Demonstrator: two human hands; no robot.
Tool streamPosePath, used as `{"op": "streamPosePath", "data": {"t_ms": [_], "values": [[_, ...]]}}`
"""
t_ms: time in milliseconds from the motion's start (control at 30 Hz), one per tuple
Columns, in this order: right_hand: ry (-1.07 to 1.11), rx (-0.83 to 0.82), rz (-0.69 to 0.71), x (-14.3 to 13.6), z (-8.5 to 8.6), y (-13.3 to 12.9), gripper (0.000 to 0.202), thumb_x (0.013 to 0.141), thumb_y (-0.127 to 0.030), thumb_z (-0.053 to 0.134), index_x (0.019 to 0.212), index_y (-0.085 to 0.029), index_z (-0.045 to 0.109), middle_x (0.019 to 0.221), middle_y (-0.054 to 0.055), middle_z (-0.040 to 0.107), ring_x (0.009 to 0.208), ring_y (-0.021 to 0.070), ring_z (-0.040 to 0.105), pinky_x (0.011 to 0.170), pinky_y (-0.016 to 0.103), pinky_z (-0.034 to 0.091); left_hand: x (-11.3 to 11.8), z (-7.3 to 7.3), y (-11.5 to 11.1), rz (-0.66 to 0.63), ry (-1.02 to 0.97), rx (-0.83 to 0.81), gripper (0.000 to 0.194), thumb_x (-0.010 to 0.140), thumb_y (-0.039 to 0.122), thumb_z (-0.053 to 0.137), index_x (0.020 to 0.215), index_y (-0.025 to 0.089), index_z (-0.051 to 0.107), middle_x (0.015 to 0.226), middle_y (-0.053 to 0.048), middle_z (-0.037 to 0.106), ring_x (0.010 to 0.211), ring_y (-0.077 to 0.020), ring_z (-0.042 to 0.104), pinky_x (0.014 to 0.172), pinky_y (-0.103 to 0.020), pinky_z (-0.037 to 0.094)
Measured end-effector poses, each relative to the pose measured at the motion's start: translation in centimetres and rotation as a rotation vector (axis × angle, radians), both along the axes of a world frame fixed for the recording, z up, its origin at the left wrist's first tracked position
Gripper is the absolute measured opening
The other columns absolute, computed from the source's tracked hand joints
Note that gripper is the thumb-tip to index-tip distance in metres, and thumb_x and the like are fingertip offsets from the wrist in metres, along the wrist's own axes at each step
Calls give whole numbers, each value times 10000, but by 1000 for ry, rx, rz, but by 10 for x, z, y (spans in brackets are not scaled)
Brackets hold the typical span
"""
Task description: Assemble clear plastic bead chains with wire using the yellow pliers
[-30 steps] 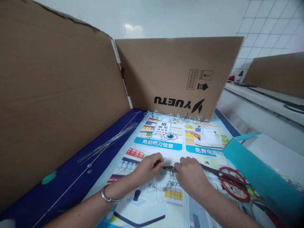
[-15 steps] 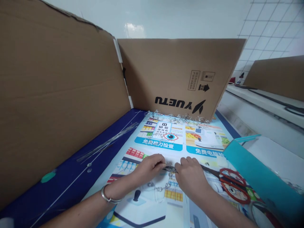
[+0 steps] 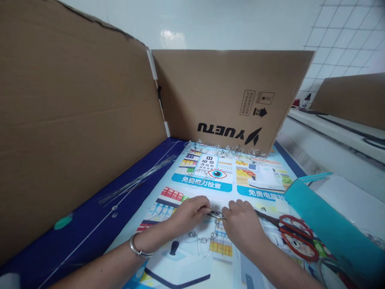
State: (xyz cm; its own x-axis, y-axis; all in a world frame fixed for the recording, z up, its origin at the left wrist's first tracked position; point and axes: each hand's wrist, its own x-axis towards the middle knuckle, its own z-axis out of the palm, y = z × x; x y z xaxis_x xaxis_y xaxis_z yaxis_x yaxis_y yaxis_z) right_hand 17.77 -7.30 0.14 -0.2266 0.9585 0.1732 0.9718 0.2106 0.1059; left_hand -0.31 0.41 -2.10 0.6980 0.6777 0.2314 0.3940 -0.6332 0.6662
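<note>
Far left, a tall cardboard panel (image 3: 81, 104) upright along the blue-covered bench (image 3: 54, 249), with a bundle of thin clear strands (image 3: 138, 182) near its foot and two clear beads (image 3: 114, 212) just below. Next, the left hand (image 3: 192, 210), grip pinched closed at the plier tips, apparently on a wire end of the clear beaded strand (image 3: 203, 240), though too small to confirm. Below and between both hands, that strand, looped over the printed sheet (image 3: 224, 196). Judging by several beads already linked and thin ends left loose, only partway along, with the joint at the plier tips not visibly finished. Beyond, along the foot of the back cardboard (image 3: 216, 92), a row of clear wiry pieces (image 3: 228, 152); finished or waiting, cannot tell. Then the pliers (image 3: 215, 214), bridging the gap, opening at the tips unclear, and the right hand (image 3: 242, 220), grip curled tightly around the handles. Further right, red-handled scissors (image 3: 290, 231), lying out of hand. Last, a teal box (image 3: 331, 224), open, white inside, with small wiry bits (image 3: 375, 239) toward its right; other contents cut off by the frame edge.
</note>
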Motion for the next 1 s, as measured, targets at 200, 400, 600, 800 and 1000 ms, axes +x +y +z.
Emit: {"op": "streamPosePath", "data": {"t_ms": [200, 400, 600, 800, 1000], "values": [[8, -4, 6, 0, 0, 1, 136, 803, -210, 469, 736, -191, 585, 735, 48, 539, 743, 180, 435, 653, 336, 201, 0, 1, -1, -9, 1, 32, 127, 829, 126, 417, 793, 191, 521, 761, 24, 569, 708, -110, 505, 644, -208, 369], [8, -33, -2, -1, 5, -1, 185, 824, -214, 434, 724, -194, 588, 731, 44, 541, 724, 168, 437, 640, 324, 202, -1, 6, -4, -35, 18, 64, 148, 837, 131, 392, 787, 186, 520, 755, 12, 568, 705, -119, 501, 641, -215, 373], [-8, -45, -7, -1, 6, -1, 192, 830, -219, 428, 739, -194, 595, 742, 50, 544, 729, 171, 444, 636, 323, 209, -1, 4, -4, -2, 38, 61, 142, 832, 139, 397, 800, 188, 526, 755, 9, 568, 697, -123, 501, 637, -218, 375], [-27, -36, -7, 0, 6, 0, 165, 815, -215, 447, 757, -188, 599, 753, 61, 536, 762, 186, 441, 656, 332, 214, 0, 4, -2, 16, 68, 54, 138, 851, 160, 382, 813, 188, 512, 760, 12, 565, 695, -121, 500, 639, -217, 376], [-26, -27, -6, -1, 5, -1, 166, 817, -217, 444, 757, -187, 596, 760, 61, 534, 767, 187, 438, 671, 338, 217, 0, 5, -1, -15, 114, 135, 142, 855, 164, 383, 798, 179, 512, 764, 0, 568, 712, -129, 504, 650, -223, 380]]}}
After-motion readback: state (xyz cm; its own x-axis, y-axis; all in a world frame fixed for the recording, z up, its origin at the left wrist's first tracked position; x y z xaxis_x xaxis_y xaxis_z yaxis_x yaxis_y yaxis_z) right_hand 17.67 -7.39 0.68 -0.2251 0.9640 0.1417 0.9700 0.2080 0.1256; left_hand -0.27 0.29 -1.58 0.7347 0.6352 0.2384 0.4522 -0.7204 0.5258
